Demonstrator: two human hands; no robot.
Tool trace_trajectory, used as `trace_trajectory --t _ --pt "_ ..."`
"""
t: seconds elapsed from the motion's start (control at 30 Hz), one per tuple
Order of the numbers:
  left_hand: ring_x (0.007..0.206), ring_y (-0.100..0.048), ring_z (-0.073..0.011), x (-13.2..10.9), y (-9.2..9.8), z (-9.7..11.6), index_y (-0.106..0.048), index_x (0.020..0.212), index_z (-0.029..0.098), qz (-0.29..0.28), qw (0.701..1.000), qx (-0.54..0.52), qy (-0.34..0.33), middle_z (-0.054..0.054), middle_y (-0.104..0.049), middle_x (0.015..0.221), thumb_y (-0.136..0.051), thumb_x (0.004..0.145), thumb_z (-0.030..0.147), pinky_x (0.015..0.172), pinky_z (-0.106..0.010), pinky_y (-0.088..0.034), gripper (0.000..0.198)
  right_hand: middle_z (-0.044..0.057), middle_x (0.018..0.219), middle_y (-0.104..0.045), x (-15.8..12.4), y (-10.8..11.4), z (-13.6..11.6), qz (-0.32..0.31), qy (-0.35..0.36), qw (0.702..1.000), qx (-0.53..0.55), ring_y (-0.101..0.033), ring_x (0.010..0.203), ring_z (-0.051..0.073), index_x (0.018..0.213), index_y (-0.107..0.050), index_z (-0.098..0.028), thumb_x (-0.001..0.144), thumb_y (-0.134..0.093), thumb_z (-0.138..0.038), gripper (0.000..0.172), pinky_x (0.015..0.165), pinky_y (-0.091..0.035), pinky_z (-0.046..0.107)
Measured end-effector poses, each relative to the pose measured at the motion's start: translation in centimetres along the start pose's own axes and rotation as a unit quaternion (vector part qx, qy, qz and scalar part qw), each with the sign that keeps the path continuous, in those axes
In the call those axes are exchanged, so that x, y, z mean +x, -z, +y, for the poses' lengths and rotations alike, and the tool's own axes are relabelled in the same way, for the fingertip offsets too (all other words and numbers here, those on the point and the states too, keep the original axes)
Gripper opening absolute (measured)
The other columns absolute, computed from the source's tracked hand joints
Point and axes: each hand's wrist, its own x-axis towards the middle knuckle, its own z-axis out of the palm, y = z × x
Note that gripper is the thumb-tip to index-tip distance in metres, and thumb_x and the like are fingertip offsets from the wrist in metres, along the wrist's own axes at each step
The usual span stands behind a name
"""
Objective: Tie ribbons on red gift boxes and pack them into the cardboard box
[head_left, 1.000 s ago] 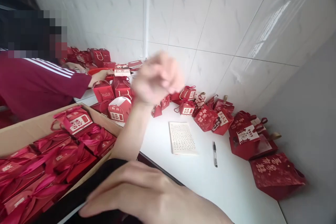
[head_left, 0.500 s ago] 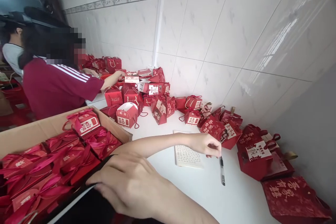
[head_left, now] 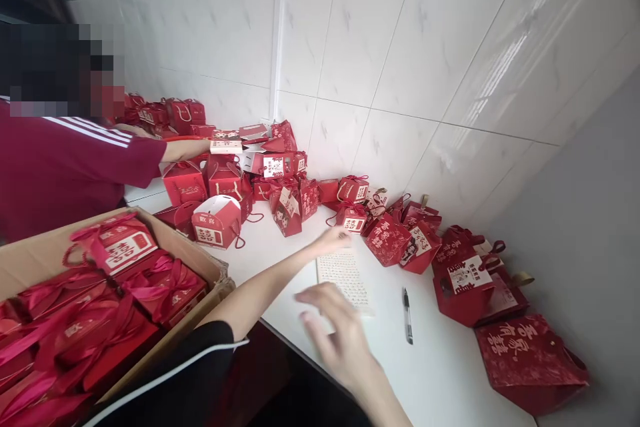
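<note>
My left hand (head_left: 331, 242) reaches over the top edge of a notebook page (head_left: 345, 283) filled with handwriting, just in front of a small red gift box (head_left: 350, 219). Its fingers look bent and are too small and blurred to tell whether they touch the page. My right hand (head_left: 333, 333) hovers in front of the notebook's near left side, smeared by motion, thumb and fingers apart and nothing in them. A black-capped clear pen (head_left: 408, 317) lies on the white table (head_left: 380, 360), right of the notebook.
A cardboard carton (head_left: 215, 273) of red gift boxes with pink ribbons stands at left. More red boxes (head_left: 383, 240) line the tiled wall, with larger ones (head_left: 530, 360) at right. A co-worker in a maroon shirt (head_left: 65, 167) reaches toward the boxes at the back left.
My right hand has let go of my left sleeve and moved right toward the notebook. My left hand has moved from beside the pen to the notebook's top. The view has shifted right.
</note>
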Motion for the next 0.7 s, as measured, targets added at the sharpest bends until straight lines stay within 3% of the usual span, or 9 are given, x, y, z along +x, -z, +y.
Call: trace_trajectory --t 0.07,0.17,0.23,0.3,0.37,0.43,0.53,0.63,0.7 --pt "0.082 -0.058 -0.0178 1.3 2.1 -1.6 -0.058 0.078 0.016 0.182 0.983 -0.024 0.03 -0.005 -0.061 0.083 -0.049 0.072 0.005 0.081 -0.034 -0.045 0.015 0.006 0.078 -0.064 -3.9 1.9 3.6 0.069 -0.145 0.986 -0.044 -0.06 0.074 0.017 0.085 -0.061 -0.017 0.095 -0.037 -0.032 0.031 0.066 -0.048 0.027" --pt "0.093 -0.053 -0.0188 2.4 4.9 -3.4 -0.052 0.085 0.017 0.394 0.916 -0.051 0.046 -0.007 -0.056 0.094 -0.044 0.071 0.002 0.092 -0.039 -0.037 0.022 0.007 0.078 -0.064 -9.9 2.5 7.4 0.123 -0.288 0.944 -0.107 -0.062 0.074 0.02 0.077 -0.061 -0.018 0.091 -0.041 -0.041 0.034 0.063 -0.049 0.027" --pt "0.091 -0.052 -0.0176 2.3 6.0 -3.8 -0.049 0.085 0.018 0.469 0.879 -0.073 0.041 -0.006 -0.054 0.093 -0.043 0.07 0.001 0.091 -0.037 -0.037 0.024 0.006 0.077 -0.064 -12.9 2.2 8.4 0.145 -0.346 0.921 -0.102 -0.063 0.074 0.02 0.076 -0.061 -0.018 0.09 -0.04 -0.046 0.038 0.062 -0.05 0.026" --pt "0.086 -0.052 -0.0158 1.3 6.2 -3.4 -0.047 0.085 0.018 0.5 0.86 -0.094 0.027 -0.004 -0.053 0.09 -0.043 0.069 0.003 0.086 -0.033 -0.04 0.023 0.006 0.077 -0.064 -14.7 2.1 8.4 0.152 -0.376 0.91 -0.088 -0.063 0.073 0.02 0.075 -0.061 -0.018 0.089 -0.039 -0.048 0.04 0.063 -0.05 0.025" --pt "0.079 -0.053 -0.0139 -0.6 5.8 -2.4 -0.047 0.083 0.019 0.499 0.859 -0.113 0.007 -0.002 -0.053 0.085 -0.044 0.071 0.007 0.077 -0.029 -0.043 0.018 0.006 0.074 -0.064 -15.1 2.8 7.9 0.154 -0.385 0.906 -0.082 -0.063 0.071 0.02 0.072 -0.06 -0.017 0.088 -0.041 -0.05 0.041 0.064 -0.05 0.026" --pt "0.069 -0.053 -0.0122 -3.3 5.1 -1.0 -0.048 0.079 0.019 0.459 0.876 -0.142 -0.036 0.0 -0.052 0.076 -0.046 0.073 0.014 0.067 -0.026 -0.044 0.008 0.006 0.071 -0.063 -14.6 4.2 7.3 0.159 -0.387 0.904 -0.089 -0.062 0.07 0.02 0.07 -0.059 -0.017 0.087 -0.043 -0.049 0.04 0.064 -0.05 0.026" --pt "0.061 -0.052 -0.0112 -7.8 3.8 1.0 -0.053 0.072 0.017 0.302 0.919 -0.208 -0.146 0.001 -0.052 0.065 -0.05 0.077 0.02 0.06 -0.024 -0.043 0.006 0.005 0.072 -0.063 -12.2 5.8 5.8 0.166 -0.365 0.912 -0.085 -0.062 0.072 0.02 0.07 -0.059 -0.017 0.087 -0.046 -0.043 0.033 0.065 -0.049 0.027" --pt "0.055 -0.052 -0.0107 -11.5 1.7 1.9 -0.055 0.07 0.016 0.143 0.958 -0.222 -0.11 0.0 -0.052 0.062 -0.054 0.077 0.023 0.053 -0.023 -0.042 0.01 0.004 0.077 -0.061 -8.0 5.5 2.9 0.099 -0.259 0.961 0.015 -0.06 0.075 0.018 0.08 -0.06 -0.018 0.089 -0.047 -0.029 0.019 0.068 -0.048 0.028" --pt "0.055 -0.052 -0.0104 -13.0 0.2 1.9 -0.055 0.07 0.016 0.092 0.969 -0.225 -0.047 0.0 -0.053 0.064 -0.056 0.076 0.024 0.052 -0.023 -0.044 0.01 0.006 0.089 -0.062 -4.6 4.3 0.2 -0.008 -0.153 0.979 0.136 -0.06 0.083 0.017 0.097 -0.06 -0.019 0.09 -0.047 -0.021 0.014 0.074 -0.049 0.03"
